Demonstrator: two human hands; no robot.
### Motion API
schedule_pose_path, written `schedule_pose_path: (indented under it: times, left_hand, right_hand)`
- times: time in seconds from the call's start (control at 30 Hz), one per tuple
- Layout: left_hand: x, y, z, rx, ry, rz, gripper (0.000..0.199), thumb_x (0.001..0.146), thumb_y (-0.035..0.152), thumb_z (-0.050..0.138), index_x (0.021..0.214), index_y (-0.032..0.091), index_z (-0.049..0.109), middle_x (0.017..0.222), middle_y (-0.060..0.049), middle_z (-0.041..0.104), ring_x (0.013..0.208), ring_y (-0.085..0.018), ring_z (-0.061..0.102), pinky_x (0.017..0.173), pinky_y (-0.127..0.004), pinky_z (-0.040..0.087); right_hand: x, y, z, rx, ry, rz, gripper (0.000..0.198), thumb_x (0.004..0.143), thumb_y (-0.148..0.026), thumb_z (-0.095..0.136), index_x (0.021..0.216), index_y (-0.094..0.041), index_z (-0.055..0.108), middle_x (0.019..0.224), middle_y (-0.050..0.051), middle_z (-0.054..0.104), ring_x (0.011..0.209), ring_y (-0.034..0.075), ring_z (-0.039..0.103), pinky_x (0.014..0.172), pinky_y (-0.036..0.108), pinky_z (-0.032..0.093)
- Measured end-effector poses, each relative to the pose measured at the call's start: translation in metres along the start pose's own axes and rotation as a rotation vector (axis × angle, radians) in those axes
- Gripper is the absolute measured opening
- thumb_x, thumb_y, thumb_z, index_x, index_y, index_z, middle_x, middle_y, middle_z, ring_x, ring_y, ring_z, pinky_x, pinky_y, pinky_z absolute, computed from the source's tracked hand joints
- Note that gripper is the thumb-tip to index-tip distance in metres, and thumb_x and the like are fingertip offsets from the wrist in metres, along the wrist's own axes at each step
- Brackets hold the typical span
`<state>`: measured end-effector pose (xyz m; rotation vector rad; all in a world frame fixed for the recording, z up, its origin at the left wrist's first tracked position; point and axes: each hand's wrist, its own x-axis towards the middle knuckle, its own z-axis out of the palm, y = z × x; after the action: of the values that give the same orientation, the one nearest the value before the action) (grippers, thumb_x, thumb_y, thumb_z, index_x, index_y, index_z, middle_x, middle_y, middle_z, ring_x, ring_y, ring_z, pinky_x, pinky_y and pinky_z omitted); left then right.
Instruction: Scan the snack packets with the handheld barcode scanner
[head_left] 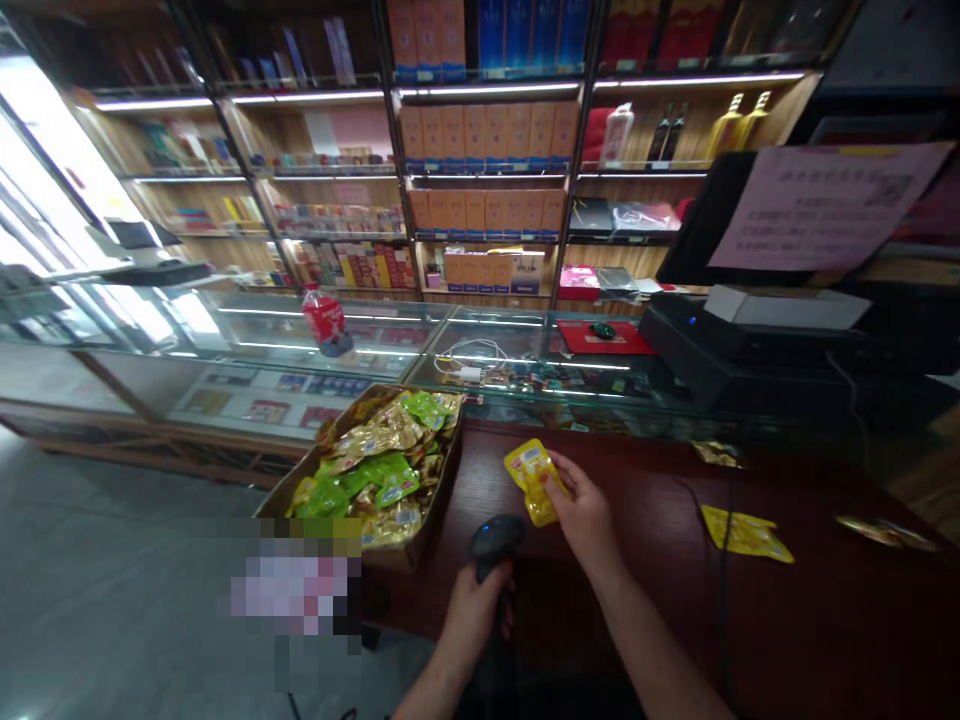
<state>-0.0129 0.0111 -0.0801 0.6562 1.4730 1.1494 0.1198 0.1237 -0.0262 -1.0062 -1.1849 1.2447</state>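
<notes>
My left hand [474, 605] is wrapped round the grip of a black barcode scanner [496, 536], its head just above the dark red table. Between the thumb and fingers of my right hand [581, 505] is a yellow snack packet [532, 482], raised over the table to the scanner's upper right. A cardboard box [414, 556] heaped with gold, green and yellow snack packets [375, 440] stands left of both hands. On the table to the right lie another yellow packet [746, 533], a gold packet [716, 455] and some gold wrappers [885, 532].
Behind the table runs a glass display counter [390, 335] with a red-labelled bottle [326, 318], a white charger [471, 373] and a red mat [604, 338] on it. A black monitor [697, 220] with a paper sheet stands at right. Shelves [487, 182] of boxes and bottles line the wall.
</notes>
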Motion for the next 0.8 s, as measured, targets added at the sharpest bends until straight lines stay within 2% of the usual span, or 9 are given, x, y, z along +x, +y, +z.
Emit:
schedule_pose_path:
  times: [0.1, 0.17, 0.33, 0.43, 0.5, 0.57, 0.63, 0.7, 0.8]
  left_hand:
    - [0.002, -0.005, -0.001, -0.063, -0.013, -0.008, 0.046, 0.064, 0.063, 0.068, 0.065, 0.018, 0.057, 0.037, 0.003, 0.052, 0.028, -0.011, 0.046, 0.030, -0.021, 0.035]
    - [0.002, -0.005, 0.000, -0.111, 0.012, -0.005, 0.045, 0.062, 0.062, 0.070, 0.066, 0.019, 0.056, 0.040, 0.003, 0.053, 0.029, -0.012, 0.046, 0.029, -0.022, 0.036]
    - [-0.001, -0.005, 0.001, -0.162, 0.048, 0.001, 0.043, 0.063, 0.058, 0.072, 0.065, 0.018, 0.057, 0.043, 0.002, 0.055, 0.030, -0.011, 0.047, 0.030, -0.023, 0.038]
    - [-0.002, -0.005, 0.002, -0.201, 0.065, 0.010, 0.043, 0.063, 0.057, 0.072, 0.070, 0.017, 0.059, 0.039, 0.002, 0.054, 0.030, -0.013, 0.048, 0.031, -0.024, 0.039]
    - [-0.001, -0.005, 0.002, -0.229, 0.086, 0.012, 0.044, 0.062, 0.057, 0.074, 0.075, 0.016, 0.060, 0.040, 0.001, 0.056, 0.031, -0.015, 0.051, 0.032, -0.025, 0.041]
    - [-0.001, -0.005, 0.001, -0.220, 0.095, 0.005, 0.045, 0.061, 0.057, 0.074, 0.075, 0.017, 0.061, 0.041, 0.001, 0.058, 0.032, -0.015, 0.052, 0.033, -0.024, 0.040]
    - [-0.001, -0.005, -0.001, -0.164, 0.071, 0.004, 0.045, 0.062, 0.059, 0.073, 0.070, 0.017, 0.059, 0.040, 0.001, 0.057, 0.031, -0.014, 0.049, 0.032, -0.023, 0.038]
    - [-0.003, -0.005, -0.004, -0.083, 0.031, 0.021, 0.047, 0.064, 0.063, 0.072, 0.066, 0.017, 0.058, 0.037, 0.002, 0.054, 0.029, -0.012, 0.046, 0.031, -0.022, 0.035]
    - [-0.003, -0.003, -0.008, 0.008, -0.028, 0.068, 0.052, 0.067, 0.068, 0.069, 0.067, 0.016, 0.059, 0.037, 0.002, 0.054, 0.029, -0.011, 0.046, 0.033, -0.021, 0.033]
  right_hand:
    - [0.019, -0.023, 0.062, -0.058, -0.230, -0.033, 0.037, 0.081, -0.028, 0.065, 0.117, -0.021, 0.066, 0.101, 0.006, 0.079, 0.087, 0.023, 0.076, 0.072, 0.031, 0.061]
    - [0.029, -0.032, 0.104, -0.194, -0.360, -0.082, 0.040, 0.082, -0.019, 0.060, 0.122, -0.022, 0.064, 0.096, 0.004, 0.079, 0.082, 0.020, 0.076, 0.070, 0.029, 0.061]
    - [0.045, -0.053, 0.199, -0.494, -0.503, -0.270, 0.049, 0.081, -0.014, 0.065, 0.129, -0.020, 0.063, 0.099, 0.005, 0.078, 0.087, 0.022, 0.074, 0.081, 0.033, 0.057]
    - [0.046, -0.067, 0.242, -0.534, -0.585, -0.345, 0.052, 0.075, -0.016, 0.075, 0.127, -0.021, 0.066, 0.093, 0.004, 0.079, 0.087, 0.024, 0.073, 0.086, 0.036, 0.055]
    - [0.044, -0.070, 0.252, -0.556, -0.608, -0.378, 0.055, 0.075, -0.018, 0.076, 0.129, -0.022, 0.065, 0.093, 0.003, 0.079, 0.084, 0.024, 0.073, 0.085, 0.037, 0.055]
    - [0.043, -0.064, 0.238, -0.552, -0.588, -0.403, 0.053, 0.079, -0.020, 0.073, 0.130, -0.025, 0.063, 0.098, 0.002, 0.078, 0.081, 0.021, 0.073, 0.082, 0.035, 0.056]
    - [0.046, -0.047, 0.198, -0.525, -0.477, -0.408, 0.043, 0.084, -0.024, 0.067, 0.126, -0.031, 0.066, 0.100, -0.001, 0.078, 0.079, 0.018, 0.073, 0.078, 0.031, 0.057]
    - [0.051, -0.025, 0.134, -0.538, -0.244, -0.379, 0.031, 0.087, -0.029, 0.061, 0.117, -0.031, 0.070, 0.102, -0.002, 0.078, 0.087, 0.017, 0.073, 0.081, 0.029, 0.057]
    - [0.051, 0.006, 0.013, -0.699, 0.138, -0.261, 0.038, 0.090, -0.030, 0.050, 0.123, -0.021, 0.066, 0.126, 0.009, 0.069, 0.120, 0.024, 0.062, 0.107, 0.041, 0.045]
